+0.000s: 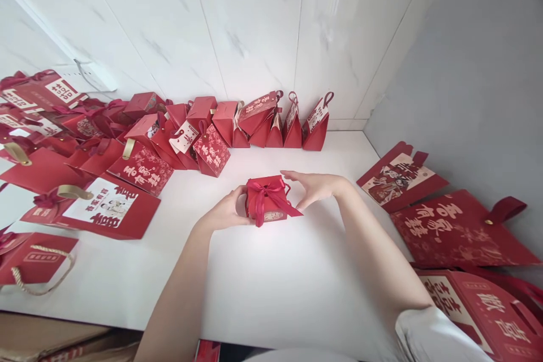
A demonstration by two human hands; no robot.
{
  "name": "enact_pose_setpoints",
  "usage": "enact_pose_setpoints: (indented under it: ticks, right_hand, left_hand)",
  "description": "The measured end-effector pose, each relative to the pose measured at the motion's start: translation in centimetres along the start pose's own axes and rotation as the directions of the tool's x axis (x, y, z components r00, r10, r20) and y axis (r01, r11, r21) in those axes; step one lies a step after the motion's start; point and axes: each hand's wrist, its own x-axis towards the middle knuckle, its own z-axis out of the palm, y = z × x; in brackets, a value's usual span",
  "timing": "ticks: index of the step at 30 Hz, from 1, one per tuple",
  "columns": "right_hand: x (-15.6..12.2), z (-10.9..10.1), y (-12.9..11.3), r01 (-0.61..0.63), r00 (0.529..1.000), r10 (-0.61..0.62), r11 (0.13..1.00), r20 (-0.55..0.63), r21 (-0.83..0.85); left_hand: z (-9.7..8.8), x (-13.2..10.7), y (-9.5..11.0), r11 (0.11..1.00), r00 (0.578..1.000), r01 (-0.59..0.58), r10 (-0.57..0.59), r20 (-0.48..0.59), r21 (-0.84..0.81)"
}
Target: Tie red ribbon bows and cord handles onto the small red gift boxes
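Item one: small red gift box (268, 201), tied with a red ribbon bow, which I see resting at the middle of the white table (263, 283) and take as my landmark. My left hand (227, 212) cups the box's left side, fingers curled against it; my right hand (311, 186) sits at its right side, fingers half spread, fingertips touching the upper right edge and ribbon. I cannot tell whether the box is lifted clear of the table. Behind the box, along the tiled wall (237, 28): a row of folded red pouch-shaped boxes (292, 121) with loop handles. Behind and left of the box: a heaped pile of red gift bags (139, 167), some lying flat, one with a white printed panel (104, 206). Far left of the box: a flat red bag with rope handle (34, 263). Right of the box: flat unfolded red cartons (456, 229) with gold characters, stacked beside the grey wall (475, 79).
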Motion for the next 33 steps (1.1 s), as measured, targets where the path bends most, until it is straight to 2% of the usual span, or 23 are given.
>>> enact_pose_setpoints:
  ticks: [4, 6, 8, 10, 13, 17, 24, 29, 33]
  right_hand:
    - [2.7, 2.1, 0.9, 0.171, 0.981, -0.187, 0.955, 0.046, 0.241]
    - [3.5, 3.1, 1.3, 0.255, 0.965, -0.259, 0.903, -0.034, 0.347]
    - [4.1, 3.9, 1.9, 0.330, 0.944, -0.283, 0.857, -0.172, 0.397]
    - [4.5, 4.4, 2.7, 0.360, 0.929, -0.277, 0.837, -0.247, 0.413]
    - [4.7, 4.9, 3.4, 0.356, 0.930, -0.270, 0.831, -0.249, 0.428]
    - [4.8, 5.6, 3.0, 0.348, 0.922, -0.215, 0.825, -0.322, 0.446]
    - [4.7, 7.9, 0.9, 0.372, 0.823, -0.081, 0.825, -0.562, 0.426]
    - [3.2, 9.3, 0.8, 0.349, 0.793, -0.034, 0.844, -0.609, 0.407]
    - [2.2, 9.7, 1.8, 0.447, 0.753, -0.062, 0.779, -0.655, 0.440]
  left_hand:
    - [0.5, 1.4, -1.5, 0.997, 0.999, -0.013, 0.009, -0.053, -0.074]
    - [0.7, 1.9, -2.3, 0.994, 0.993, -0.032, 0.020, -0.112, -0.107]
    - [0.7, 2.3, -3.0, 0.994, 0.985, -0.051, 0.033, -0.171, -0.101]
    - [0.5, 2.4, -3.4, 0.996, 0.980, -0.061, 0.046, -0.192, -0.071]
    - [0.3, 2.5, -3.9, 0.996, 0.979, -0.088, 0.081, -0.185, -0.027]
    - [0.0, 2.8, -4.4, 0.996, 0.977, -0.086, 0.085, -0.195, 0.005]
    - [0.3, 3.9, -5.2, 0.993, 0.969, -0.110, 0.096, -0.227, -0.051]
    - [1.0, 3.7, -4.6, 0.984, 0.977, -0.147, 0.129, -0.169, -0.101]
    - [1.3, 3.0, -3.5, 0.983, 0.977, -0.154, 0.137, -0.165, -0.096]
